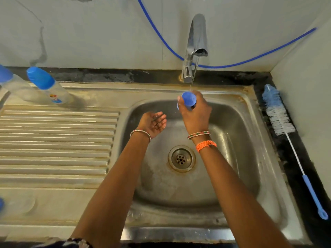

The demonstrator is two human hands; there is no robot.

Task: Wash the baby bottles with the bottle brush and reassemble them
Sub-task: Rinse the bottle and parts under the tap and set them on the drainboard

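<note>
A person's right hand point(195, 113) grips a blue cap point(188, 101) under the thin stream running from the tap point(196, 45), above the far side of the sink point(238, 133). The fingers curl round the cap, which points up toward the spout. The left hand point(154, 122) hangs beside it over the basin, palm up, fingers loosely relaxed and holding nothing. Beaded bracelets circle both wrists, and an orange band point(206, 144) sits below the one on the right.

The brush point(279, 115) lies untouched on the dark counter to the right of the sink, bristles toward the wall, its blue handle pointing back toward the person. On the drainboard point(59, 140) at the far left stands a clear bottle point(52, 88) with a blue cap on and a printed picture on its side. A second bottle point(12, 83), also blue-capped, stands just beside it at the picture's edge. Another blurred clear object with a blue spot shows at the near left edge; what it is cannot be told. A blue hose point(232, 64) droops along the wall behind the tap. The drain point(180, 158) lies between the forearms.
</note>
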